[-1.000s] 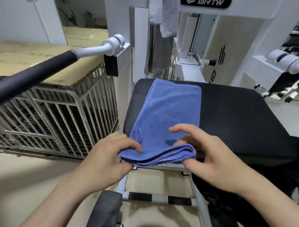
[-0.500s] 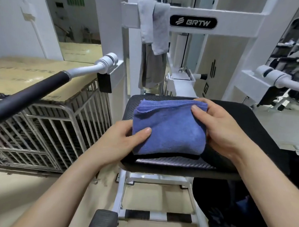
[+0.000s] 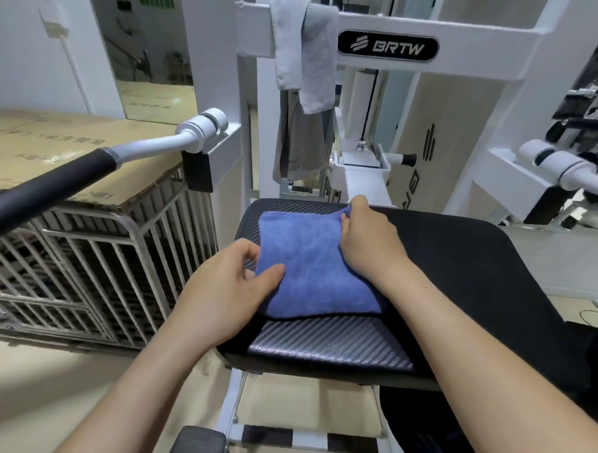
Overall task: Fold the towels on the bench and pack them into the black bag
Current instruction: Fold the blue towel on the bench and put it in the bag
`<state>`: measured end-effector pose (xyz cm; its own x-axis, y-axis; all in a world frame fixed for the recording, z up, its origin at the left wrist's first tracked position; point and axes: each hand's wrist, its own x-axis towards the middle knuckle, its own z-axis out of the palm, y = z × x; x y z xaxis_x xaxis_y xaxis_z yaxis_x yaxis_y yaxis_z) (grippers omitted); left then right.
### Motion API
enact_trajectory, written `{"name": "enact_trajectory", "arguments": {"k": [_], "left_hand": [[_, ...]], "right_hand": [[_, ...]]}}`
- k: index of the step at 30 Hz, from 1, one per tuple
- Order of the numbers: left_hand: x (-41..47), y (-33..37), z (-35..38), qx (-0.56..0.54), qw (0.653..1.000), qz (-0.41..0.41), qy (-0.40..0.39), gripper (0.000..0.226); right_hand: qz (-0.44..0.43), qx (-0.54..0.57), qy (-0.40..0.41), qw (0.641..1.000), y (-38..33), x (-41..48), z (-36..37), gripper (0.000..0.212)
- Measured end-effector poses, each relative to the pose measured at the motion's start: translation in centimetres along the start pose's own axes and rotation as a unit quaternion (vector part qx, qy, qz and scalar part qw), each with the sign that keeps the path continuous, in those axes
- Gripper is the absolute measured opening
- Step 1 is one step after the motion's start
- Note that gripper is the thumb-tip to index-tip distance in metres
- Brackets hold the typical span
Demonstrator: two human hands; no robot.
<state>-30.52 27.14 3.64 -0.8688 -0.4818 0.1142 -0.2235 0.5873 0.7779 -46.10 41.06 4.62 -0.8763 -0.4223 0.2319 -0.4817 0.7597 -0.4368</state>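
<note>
A blue towel (image 3: 309, 261), folded into a thick square, lies flat on the left part of the black padded bench (image 3: 477, 268). My left hand (image 3: 229, 291) holds the towel's near left edge, thumb on top and fingers curled at the side. My right hand (image 3: 365, 243) rests along the towel's right side and pinches its far right corner. Part of the black bag (image 3: 425, 440) shows low on the right, below the bench and under my right arm; its opening is hidden.
A light grey towel (image 3: 305, 48) and a darker grey one (image 3: 294, 140) hang on the white machine frame (image 3: 470, 38) behind the bench. A black-gripped bar (image 3: 53, 178) crosses on the left above a metal cage (image 3: 84, 251) topped with cardboard. Another white handle (image 3: 567, 169) sticks out on the right.
Both hands lifted the towel's near end and folded it over away from me. Since then my right hand has slid to the far right corner and my left hand to the left edge.
</note>
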Motion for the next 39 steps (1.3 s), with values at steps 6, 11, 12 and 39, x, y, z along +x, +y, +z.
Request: {"name": "enact_trajectory", "arguments": {"k": [6, 11, 12, 39], "left_hand": [[-0.5, -0.1, 0.1, -0.100, 0.994, -0.050, -0.011, 0.021], [2.4, 1.2, -1.4, -0.070, 0.997, -0.033, 0.024, 0.035], [3.4, 1.4, -1.5, -0.050, 0.998, -0.032, 0.022, 0.039], [8.8, 4.9, 4.1, 0.300, 0.937, 0.167, -0.062, 0.043]], "right_hand": [[-0.010, -0.046, 0.031, 0.998, -0.3, -0.2, 0.5, 0.004], [-0.063, -0.001, 0.087, 0.994, 0.3, 0.0, -0.1, 0.018], [-0.057, 0.028, 0.088, 0.994, 0.4, -0.1, -0.2, 0.016], [-0.207, 0.010, -0.354, 0.912, 1.9, 8.2, -3.7, 0.022]]}}
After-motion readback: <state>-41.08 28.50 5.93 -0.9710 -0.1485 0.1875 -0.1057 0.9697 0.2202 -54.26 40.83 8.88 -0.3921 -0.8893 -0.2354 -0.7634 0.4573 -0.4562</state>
